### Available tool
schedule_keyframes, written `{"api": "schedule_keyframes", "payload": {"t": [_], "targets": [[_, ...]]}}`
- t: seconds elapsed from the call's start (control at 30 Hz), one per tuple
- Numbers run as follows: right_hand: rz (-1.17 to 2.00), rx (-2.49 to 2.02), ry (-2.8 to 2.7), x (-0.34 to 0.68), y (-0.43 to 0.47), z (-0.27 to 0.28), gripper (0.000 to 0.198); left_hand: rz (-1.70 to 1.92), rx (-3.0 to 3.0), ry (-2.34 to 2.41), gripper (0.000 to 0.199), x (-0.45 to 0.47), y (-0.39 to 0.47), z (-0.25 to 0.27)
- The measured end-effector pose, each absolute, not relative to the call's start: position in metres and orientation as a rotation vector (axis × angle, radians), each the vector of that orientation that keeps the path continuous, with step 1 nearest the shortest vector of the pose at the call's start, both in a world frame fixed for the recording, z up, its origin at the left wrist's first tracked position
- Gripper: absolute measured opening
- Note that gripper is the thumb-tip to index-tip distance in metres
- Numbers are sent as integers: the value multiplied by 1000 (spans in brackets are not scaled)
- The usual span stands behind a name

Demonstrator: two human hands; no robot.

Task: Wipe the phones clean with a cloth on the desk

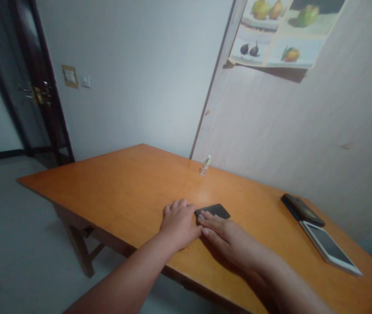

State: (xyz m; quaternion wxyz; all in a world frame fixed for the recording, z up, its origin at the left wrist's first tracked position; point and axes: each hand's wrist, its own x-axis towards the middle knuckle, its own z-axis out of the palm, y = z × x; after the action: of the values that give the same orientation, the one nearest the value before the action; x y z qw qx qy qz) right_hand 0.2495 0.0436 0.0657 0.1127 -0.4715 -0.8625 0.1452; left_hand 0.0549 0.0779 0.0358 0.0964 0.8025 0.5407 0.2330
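A thin dark rectangular object, which looks like a phone, lies flat on the orange wooden table. My right hand rests palm down, its outstretched fingers over the near left part of this object. Just to the left, my left hand lies palm down on the table with its fingers apart and slightly bent. Its thumb and index finger point toward the object's left end, close to my right fingertips. Whether the left index finger touches the object is hard to see. The right fingers cover part of the object.
A small clear bottle-like item stands near the table's back edge. On the right lie a dark wallet-like case and a white-framed tablet. A wall with a fruit poster borders the table; a dark door is at left.
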Motion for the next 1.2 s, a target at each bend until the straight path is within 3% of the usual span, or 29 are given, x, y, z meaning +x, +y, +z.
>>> {"api": "schedule_keyframes", "payload": {"t": [0.23, 0.47, 0.67, 0.9, 1.1, 1.2], "targets": [[225, -1679, -2366, 266, 60, 58, 48, 659, 2361, 1602, 45, 56, 76, 40], [385, -1376, -2561, 250, 50, 65, 49, 670, 2372, 1603, 45, 55, 76, 39], [207, -1734, -2355, 267, 64, 58, 50, 708, 2378, 1602, 44, 56, 77, 37], [357, -1360, -2556, 245, 52, 62, 49, 699, 2383, 1593, 40, 55, 77, 36], [209, -1716, -2352, 266, 71, 53, 51, 678, 2371, 1613, 45, 56, 77, 38], [217, -1633, -2411, 261, 66, 55, 52, 684, 2368, 1614, 44, 56, 77, 37]]}}
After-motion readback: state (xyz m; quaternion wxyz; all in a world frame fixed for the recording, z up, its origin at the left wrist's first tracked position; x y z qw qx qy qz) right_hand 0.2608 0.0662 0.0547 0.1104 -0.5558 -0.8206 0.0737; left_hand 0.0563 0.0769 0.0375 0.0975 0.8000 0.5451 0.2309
